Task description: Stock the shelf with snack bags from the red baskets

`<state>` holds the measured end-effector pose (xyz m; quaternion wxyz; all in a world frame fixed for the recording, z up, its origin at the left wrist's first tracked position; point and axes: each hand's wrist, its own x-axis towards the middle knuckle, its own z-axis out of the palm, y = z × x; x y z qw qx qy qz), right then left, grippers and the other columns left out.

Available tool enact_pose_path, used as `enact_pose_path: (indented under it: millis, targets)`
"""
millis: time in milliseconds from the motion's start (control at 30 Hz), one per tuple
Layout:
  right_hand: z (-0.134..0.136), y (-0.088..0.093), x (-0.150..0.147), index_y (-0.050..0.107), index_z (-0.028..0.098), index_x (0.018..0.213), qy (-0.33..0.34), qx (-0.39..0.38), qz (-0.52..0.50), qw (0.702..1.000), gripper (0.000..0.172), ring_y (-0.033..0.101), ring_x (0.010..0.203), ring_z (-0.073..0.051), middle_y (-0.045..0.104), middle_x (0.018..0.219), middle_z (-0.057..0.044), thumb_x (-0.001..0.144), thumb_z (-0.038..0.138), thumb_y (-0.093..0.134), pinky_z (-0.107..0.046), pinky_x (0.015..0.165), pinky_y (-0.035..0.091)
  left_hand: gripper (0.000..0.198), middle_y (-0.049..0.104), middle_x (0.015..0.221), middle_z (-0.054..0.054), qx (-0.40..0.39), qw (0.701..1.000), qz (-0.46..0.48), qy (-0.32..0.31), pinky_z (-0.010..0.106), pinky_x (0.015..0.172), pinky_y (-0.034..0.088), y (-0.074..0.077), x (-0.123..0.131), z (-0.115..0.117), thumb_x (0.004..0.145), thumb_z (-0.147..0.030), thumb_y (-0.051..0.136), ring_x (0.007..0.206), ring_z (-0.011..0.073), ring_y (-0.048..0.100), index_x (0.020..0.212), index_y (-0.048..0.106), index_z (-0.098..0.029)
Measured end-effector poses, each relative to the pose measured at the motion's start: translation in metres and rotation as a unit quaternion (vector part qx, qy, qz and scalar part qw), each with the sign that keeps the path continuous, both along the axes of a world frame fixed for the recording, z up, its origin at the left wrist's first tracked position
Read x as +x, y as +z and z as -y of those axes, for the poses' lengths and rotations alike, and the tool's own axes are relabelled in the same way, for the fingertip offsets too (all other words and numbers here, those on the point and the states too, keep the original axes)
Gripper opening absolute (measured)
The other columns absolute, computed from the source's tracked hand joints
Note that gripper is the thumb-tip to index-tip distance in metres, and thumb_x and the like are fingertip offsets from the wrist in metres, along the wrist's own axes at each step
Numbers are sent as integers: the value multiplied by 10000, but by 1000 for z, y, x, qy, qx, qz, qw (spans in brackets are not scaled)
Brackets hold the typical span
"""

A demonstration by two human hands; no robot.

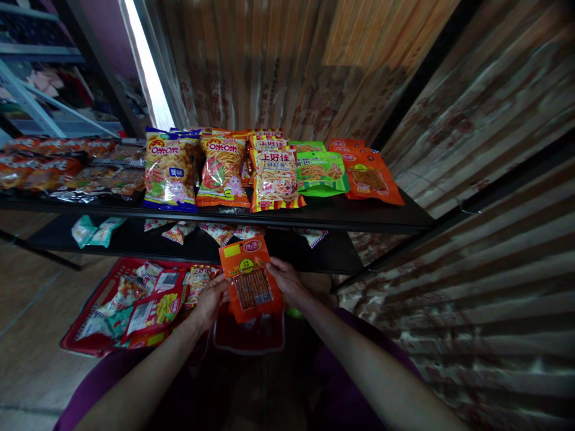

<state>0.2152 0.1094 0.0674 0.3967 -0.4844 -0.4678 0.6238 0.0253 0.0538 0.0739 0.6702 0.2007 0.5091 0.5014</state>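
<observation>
An orange snack packet [252, 286] with a clear window showing brown sticks is held upright in front of the lower shelf. My left hand [214, 299] grips its left edge, and my right hand [284, 276] pinches the upper right edge. Below the packet is a small red basket [249, 346], partly hidden by it. Similar orange packets [371, 178] stand at the right end of the upper shelf, beside green packets [321, 173]. Farther left stand red-and-yellow prawn cracker bags [275, 179], an orange bag [223, 170] and a blue-edged bag [169, 170].
The black upper shelf [314, 218] spans the view, with brown-orange packs [49, 170] at its left. Small bags [108, 230] lie on the lower shelf [54, 242]. A red basket [72, 346] of mixed snacks sits at the lower left. Curtains [471, 287] hang at the right.
</observation>
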Motion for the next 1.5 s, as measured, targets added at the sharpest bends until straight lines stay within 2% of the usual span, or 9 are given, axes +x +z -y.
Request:
enact_pose_path:
  millis: [300, 567, 733, 900, 1000, 1200, 1300, 1400, 1500]
  targets:
    - [-1, -3, -3, 595, 234, 1101, 26, 25, 29, 999, 338, 629, 942, -221, 684, 985, -27, 801, 369, 514, -362, 814, 508, 332, 671, 723, -25, -11, 999, -23, 37, 191, 513, 399, -7, -2, -1, 617, -334, 762, 507, 73, 545, 876, 629, -174]
    - [5, -14, 0, 327, 248, 1372, 37, 102, 183, 977, 641, 605, 999, -201, 618, 1129, -76, 771, 199, 546, -404, 931, 443, 343, 599, 613, -82, -10, 998, -16, 62, 160, 460, 357, 2, -2, -4, 600, -331, 786, 416, 25, 452, 834, 587, -178]
    - [15, -9, 0, 391, 250, 1306, 62, 117, 162, 978, 580, 604, 1003, -187, 591, 1157, -73, 752, 165, 538, -385, 911, 460, 279, 668, 742, -25, 14, 998, 31, 47, 183, 520, 438, -1, -6, -5, 686, -307, 727, 545, 80, 586, 889, 581, -181]
    - [18, -1, 2, 373, 228, 1306, 114, 77, 112, 984, 574, 613, 1006, -201, 592, 1164, -96, 763, 221, 560, -393, 899, 466, 208, 697, 873, 32, 33, 995, 72, 60, 260, 664, 521, -4, -8, -7, 761, -253, 656, 729, 149, 660, 939, 583, -173]
    - [18, -2, 4, 403, 222, 1295, 124, 78, 153, 977, 571, 539, 1145, -228, 548, 1242, -113, 752, 219, 579, -398, 930, 442, 182, 694, 875, 36, 35, 994, 83, 62, 262, 662, 531, -6, -8, -9, 791, -240, 624, 720, 146, 660, 953, 583, -168]
    - [20, -6, 4, 536, 224, 1188, 122, 211, 258, 935, 446, 525, 1151, -221, 568, 1232, -83, 745, 182, 556, -419, 1001, 378, 211, 673, 783, 4, 37, 993, 83, 76, 233, 552, 519, -7, -6, -9, 744, -236, 674, 570, 110, 621, 923, 584, -171]
    - [22, -5, 2, 585, 194, 1153, 111, 222, 301, 921, 408, 480, 1210, -237, 505, 1301, -117, 750, 255, 589, -405, 1030, 356, 249, 650, 713, -24, 36, 994, 66, 82, 189, 483, 477, 2, -2, -9, 689, -261, 726, 508, 84, 583, 870, 579, -174]
    - [23, 1, 0, 565, 155, 1211, 120, 193, 300, 927, 503, 436, 1259, -260, 456, 1356, -156, 761, 375, 612, -410, 1057, 327, 315, 614, 653, -49, 47, 994, 49, 83, 160, 440, 425, 11, 5, -9, 626, -315, 772, 471, 61, 534, 836, 582, -178]
    - [27, 8, -3, 425, 196, 1355, 164, 160, 242, 943, 697, 416, 1280, -264, 442, 1393, -133, 747, 469, 631, -441, 1058, 323, 358, 611, 672, -48, 61, 996, 23, 66, 162, 449, 409, 14, 12, -7, 618, -376, 768, 480, 56, 517, 874, 603, -187]
